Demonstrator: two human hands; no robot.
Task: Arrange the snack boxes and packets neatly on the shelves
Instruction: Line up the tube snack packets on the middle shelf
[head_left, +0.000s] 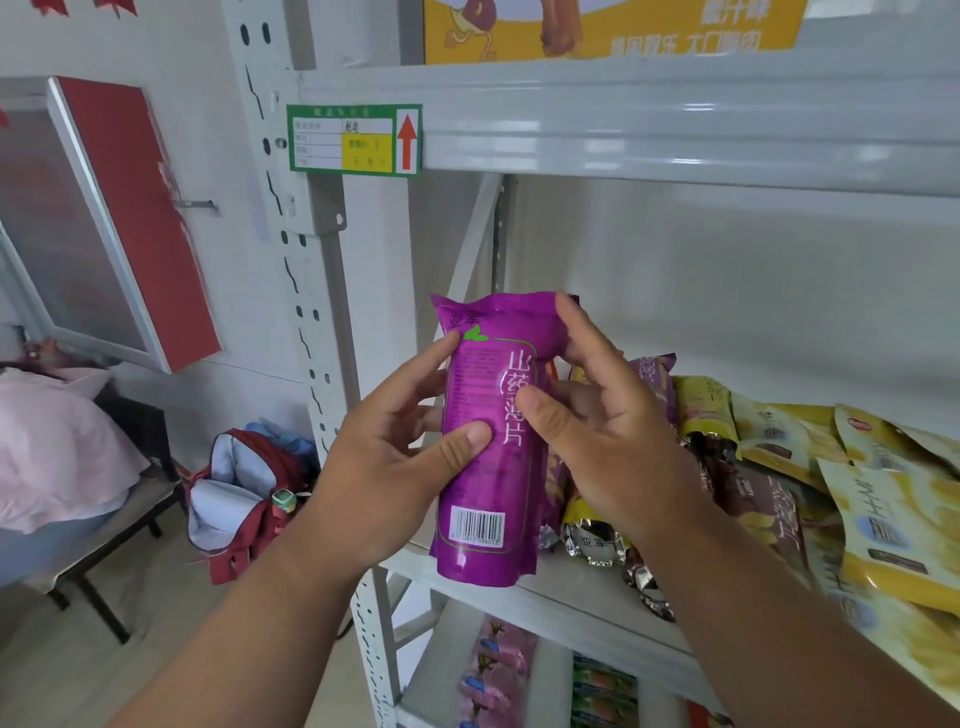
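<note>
I hold a purple snack packet (483, 499) upright, barcode side toward me, in front of the left end of the middle shelf (587, 597). My left hand (384, 467) grips its left edge, thumb pressed across the front. My right hand (597, 415) grips the right edge near the top, thumb on the front and fingers behind. To the right, several yellow and purple snack packets (779, 436) lie in a loose heap on the same shelf. A silver-ended packet (595, 540) lies just behind my right wrist.
The white metal upright (332, 364) stands left of the packet. A shelf beam above carries a green label (355, 139). An orange box (597, 31) sits on the top shelf. Pink and green packets (498, 670) fill the lower shelf. A red backpack (244, 483) lies on the floor, left.
</note>
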